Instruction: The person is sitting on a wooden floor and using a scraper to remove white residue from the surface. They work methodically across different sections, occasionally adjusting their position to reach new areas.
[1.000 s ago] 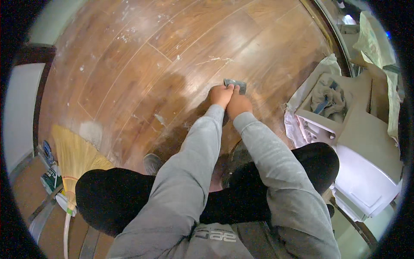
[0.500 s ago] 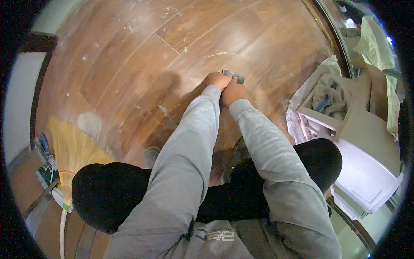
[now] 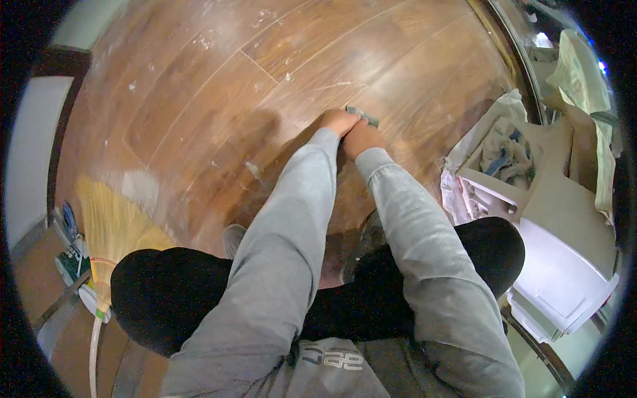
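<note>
Ahead of my knees, both hands meet low over the wood-look floor (image 3: 219, 99). My left hand (image 3: 338, 122) and my right hand (image 3: 363, 138) are closed together around a scraper (image 3: 363, 117). Only its flat, grey-green blade shows past the knuckles, with its edge at or close to the boards; its handle is hidden in my grip. White smears and specks mark the planks, and a pale streak (image 3: 332, 85) lies just beyond the blade.
A straw broom (image 3: 119, 215) leans by my left knee. At my right stands a white plastic step stool or bin (image 3: 564, 245), with a crumpled cloth (image 3: 507, 156) in its recess. A metal-edged frame (image 3: 524, 66) runs along the far right. A dark-framed white panel (image 3: 36, 146) stands left.
My hands and the scraper have shifted very slightly to the right, and the blade looks more edge-on. Both hands keep their grip.
</note>
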